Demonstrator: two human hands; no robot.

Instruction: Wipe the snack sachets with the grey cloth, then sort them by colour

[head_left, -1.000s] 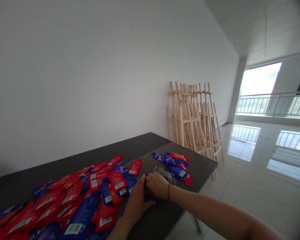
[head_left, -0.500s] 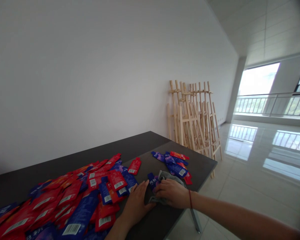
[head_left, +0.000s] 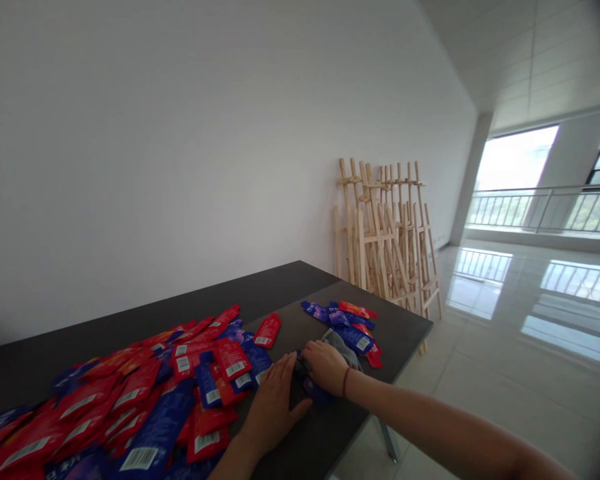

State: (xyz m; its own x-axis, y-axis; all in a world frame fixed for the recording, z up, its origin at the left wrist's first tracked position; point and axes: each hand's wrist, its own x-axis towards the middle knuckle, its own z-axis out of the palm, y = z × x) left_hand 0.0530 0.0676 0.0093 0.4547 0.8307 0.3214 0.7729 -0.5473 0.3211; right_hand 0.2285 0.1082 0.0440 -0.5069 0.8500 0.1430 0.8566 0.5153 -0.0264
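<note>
My right hand (head_left: pixel 326 367) is closed over a grey cloth (head_left: pixel 344 347) and presses it on a blue pouch (head_left: pixel 318 393) lying on the dark table. Most of that pouch is hidden under the hand and cloth; its lower purple-blue part shows. My left hand (head_left: pixel 276 403) lies palm down just left of the pouch, fingers stretched out and thumb apart. Its fingertips are at the pouch's narrow top end; whether they touch it I cannot tell. Close to the left hand is a big heap of red and blue pouches (head_left: pixel 139 387), several with barcodes showing.
A smaller group of blue and red pouches (head_left: pixel 349 333) lies beyond my right hand, near the right edge of the table (head_left: pixel 285 283). One red pouch (head_left: pixel 267 331) rests apart from the heap. Wooden easels (head_left: pixel 380 233) lean against the white wall behind.
My right hand has moved left and slightly up with the cloth, toward the pouch's top end, uncovering its lower part. My left hand has stayed nearly in place.
</note>
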